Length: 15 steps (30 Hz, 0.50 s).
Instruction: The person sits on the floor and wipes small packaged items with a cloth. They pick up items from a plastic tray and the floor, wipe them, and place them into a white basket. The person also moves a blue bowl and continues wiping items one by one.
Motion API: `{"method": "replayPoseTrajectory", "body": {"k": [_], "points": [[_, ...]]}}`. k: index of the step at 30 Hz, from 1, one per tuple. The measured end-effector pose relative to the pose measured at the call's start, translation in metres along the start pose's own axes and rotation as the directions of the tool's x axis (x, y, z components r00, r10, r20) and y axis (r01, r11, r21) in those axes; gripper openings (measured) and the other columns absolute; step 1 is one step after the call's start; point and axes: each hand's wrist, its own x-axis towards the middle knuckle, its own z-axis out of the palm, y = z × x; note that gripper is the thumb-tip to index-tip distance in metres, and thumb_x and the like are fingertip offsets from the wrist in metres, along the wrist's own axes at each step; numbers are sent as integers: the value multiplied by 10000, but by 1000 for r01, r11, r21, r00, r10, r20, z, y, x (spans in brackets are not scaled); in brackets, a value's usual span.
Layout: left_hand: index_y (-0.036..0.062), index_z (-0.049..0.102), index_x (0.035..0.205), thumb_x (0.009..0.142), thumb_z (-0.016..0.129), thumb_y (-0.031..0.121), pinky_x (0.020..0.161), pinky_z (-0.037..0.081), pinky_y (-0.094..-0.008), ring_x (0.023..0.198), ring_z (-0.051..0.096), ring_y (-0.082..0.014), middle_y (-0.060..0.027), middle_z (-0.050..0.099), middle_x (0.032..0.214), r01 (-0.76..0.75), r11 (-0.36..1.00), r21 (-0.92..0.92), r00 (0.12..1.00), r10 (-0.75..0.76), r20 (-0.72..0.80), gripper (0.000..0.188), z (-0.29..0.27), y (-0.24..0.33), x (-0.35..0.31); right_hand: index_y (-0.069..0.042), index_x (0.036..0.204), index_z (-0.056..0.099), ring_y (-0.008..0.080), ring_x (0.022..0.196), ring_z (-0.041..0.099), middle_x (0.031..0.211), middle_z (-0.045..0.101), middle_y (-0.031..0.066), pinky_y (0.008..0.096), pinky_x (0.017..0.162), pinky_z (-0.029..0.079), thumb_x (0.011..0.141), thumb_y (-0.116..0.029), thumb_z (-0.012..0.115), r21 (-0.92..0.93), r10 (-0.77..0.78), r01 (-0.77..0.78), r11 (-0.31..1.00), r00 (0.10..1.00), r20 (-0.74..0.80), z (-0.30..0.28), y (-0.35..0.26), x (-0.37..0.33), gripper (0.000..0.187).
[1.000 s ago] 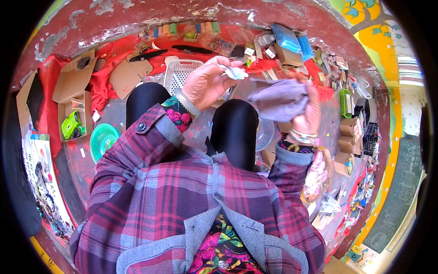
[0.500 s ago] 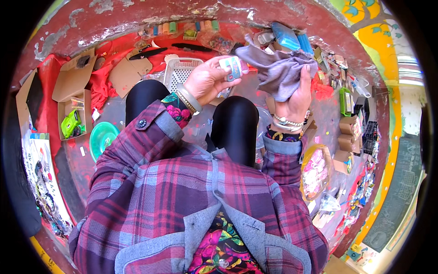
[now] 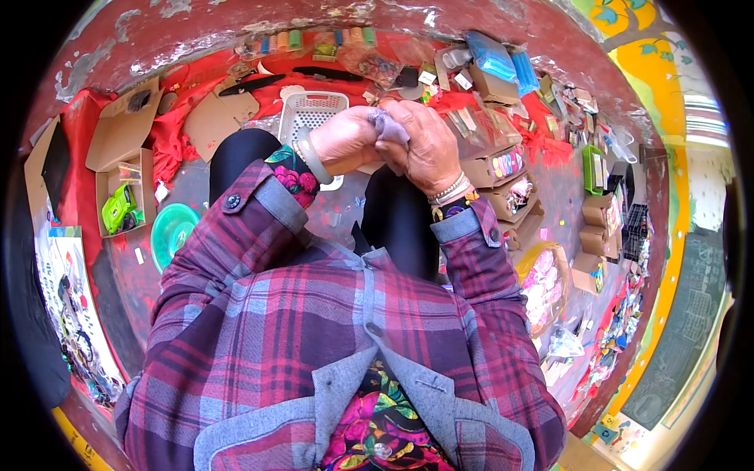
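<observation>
Purple cloth (image 3: 389,128), crumpled up small, held high above the black knees (image 3: 245,149). Tucked between two hands pressed close together. Right hand (image 3: 426,149) bent in, with thumb and fingers pinching the cloth. Left hand (image 3: 343,143) curled right up against it, with fingertips hidden; cannot tell what those fingers grip. Pale bangle on the left wrist, beads on the right. Just past the left hand, a white basket (image 3: 292,118) full of little holes. Near the right hand, brown boxes (image 3: 477,172) with small pink things inside. Over to the left, on the grey floor (image 3: 188,184), a round green bowl (image 3: 174,235) and an open box (image 3: 114,145) with something bright green in it. Far up on the right, shiny blue packs (image 3: 491,57). Lower right, a pile of pink things (image 3: 542,282).
</observation>
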Motion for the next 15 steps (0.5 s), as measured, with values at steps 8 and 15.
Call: {"method": "replayPoseTrajectory", "body": {"k": [8,15], "points": [[-46,453,1160,872,426,51,898,413,-374,1010,540,-235,-129,546,1085,2,965,261,1000,-4,6,305,7,3,-2,-64,1015,521,344,697,573,814,581,162,408,579,463,845,-363,503,38,545,-544,838,838,-9,7,9,12,344],[-70,353,1232,847,474,96,975,357,-406,1098,489,-253,-159,475,1195,-82,994,70,994,87,-64,436,5,12,5,9,1047,530,156,642,589,900,573,100,261,560,499,773,21,413,875,727,-412,255,678,107,-9,74,-9,299]]}}
